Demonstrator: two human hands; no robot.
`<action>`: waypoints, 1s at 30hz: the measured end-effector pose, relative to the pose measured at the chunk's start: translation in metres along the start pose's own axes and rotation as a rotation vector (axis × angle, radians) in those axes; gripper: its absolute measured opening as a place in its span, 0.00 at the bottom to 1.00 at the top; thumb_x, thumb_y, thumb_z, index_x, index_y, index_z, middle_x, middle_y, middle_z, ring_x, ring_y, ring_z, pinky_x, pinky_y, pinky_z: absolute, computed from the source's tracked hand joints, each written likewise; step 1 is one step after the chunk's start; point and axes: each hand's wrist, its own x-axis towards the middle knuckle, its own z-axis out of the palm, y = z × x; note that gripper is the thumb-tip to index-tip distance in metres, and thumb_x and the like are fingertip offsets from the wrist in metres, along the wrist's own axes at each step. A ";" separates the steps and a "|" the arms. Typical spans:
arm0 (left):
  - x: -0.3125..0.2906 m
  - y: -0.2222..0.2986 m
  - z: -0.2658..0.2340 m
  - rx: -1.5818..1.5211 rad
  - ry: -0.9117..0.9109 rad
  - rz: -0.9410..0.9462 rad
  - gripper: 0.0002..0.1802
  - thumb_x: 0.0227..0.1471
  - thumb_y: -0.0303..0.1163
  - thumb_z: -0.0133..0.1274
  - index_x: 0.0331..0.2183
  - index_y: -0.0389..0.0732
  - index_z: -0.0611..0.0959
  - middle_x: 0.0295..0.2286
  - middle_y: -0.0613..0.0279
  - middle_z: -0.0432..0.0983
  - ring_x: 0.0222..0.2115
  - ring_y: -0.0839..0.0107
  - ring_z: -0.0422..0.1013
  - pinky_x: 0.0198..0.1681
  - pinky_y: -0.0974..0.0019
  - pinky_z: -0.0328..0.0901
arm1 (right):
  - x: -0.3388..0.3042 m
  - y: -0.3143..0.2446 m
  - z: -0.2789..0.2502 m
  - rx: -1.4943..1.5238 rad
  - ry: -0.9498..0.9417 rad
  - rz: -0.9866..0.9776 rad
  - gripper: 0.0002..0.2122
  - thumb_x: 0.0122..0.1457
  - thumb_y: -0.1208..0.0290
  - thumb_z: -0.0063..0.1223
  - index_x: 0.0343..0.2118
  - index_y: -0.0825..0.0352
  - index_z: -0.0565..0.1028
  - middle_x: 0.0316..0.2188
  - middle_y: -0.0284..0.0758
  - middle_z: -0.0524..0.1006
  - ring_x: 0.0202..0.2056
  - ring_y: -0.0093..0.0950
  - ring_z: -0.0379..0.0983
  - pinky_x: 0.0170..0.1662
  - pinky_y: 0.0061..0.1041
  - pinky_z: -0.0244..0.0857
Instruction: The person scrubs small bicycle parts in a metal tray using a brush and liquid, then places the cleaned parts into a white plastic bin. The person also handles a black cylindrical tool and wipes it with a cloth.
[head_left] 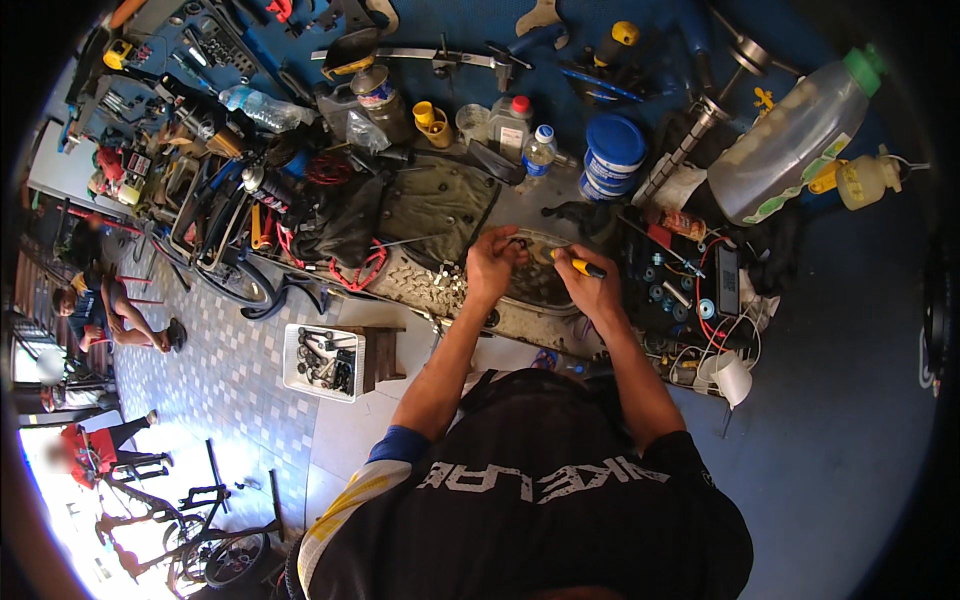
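My right hand point(597, 289) is closed round a tool with a yellow-and-black handle point(585, 266); its working end is too small to make out. To its left, my left hand point(490, 266) has its fingers curled at a small dark part point(519, 243). Both hands are above a shallow oval tray point(540, 304) on the workbench, and its contents are dim. Beside my left hand lies a dark green cloth point(435, 205). Several small pale metal pieces point(450, 284) are scattered near my left wrist.
Behind the hands stand a blue-lidded tub point(613, 158), a small blue-capped bottle point(539, 150) and a red-capped bottle point(511, 126). Wires and small parts surround a white cup point(731, 377) at right. A white basket of parts point(325, 361) sits left; people are farther off.
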 end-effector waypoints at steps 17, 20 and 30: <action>0.001 -0.017 -0.002 -0.101 -0.125 -0.098 0.13 0.59 0.18 0.48 0.46 0.27 0.79 0.35 0.57 0.79 0.34 0.69 0.79 0.41 0.67 0.77 | -0.025 0.058 -0.005 -0.259 -0.056 -0.104 0.12 0.57 0.59 0.62 0.34 0.65 0.81 0.29 0.47 0.81 0.33 0.47 0.79 0.35 0.37 0.70; 0.000 -0.013 0.001 -0.095 -0.151 -0.120 0.13 0.59 0.18 0.48 0.46 0.28 0.79 0.35 0.58 0.78 0.36 0.66 0.80 0.40 0.65 0.78 | -0.028 0.058 -0.009 -0.283 -0.082 -0.113 0.12 0.57 0.61 0.62 0.37 0.65 0.81 0.31 0.45 0.82 0.36 0.45 0.80 0.36 0.36 0.71; -0.007 -0.010 0.006 -0.338 -0.080 -0.303 0.15 0.59 0.16 0.44 0.46 0.27 0.79 0.40 0.53 0.77 0.40 0.65 0.78 0.43 0.61 0.79 | -0.036 0.055 -0.015 -0.354 -0.079 -0.255 0.10 0.56 0.62 0.63 0.35 0.62 0.79 0.29 0.40 0.80 0.36 0.43 0.77 0.38 0.42 0.71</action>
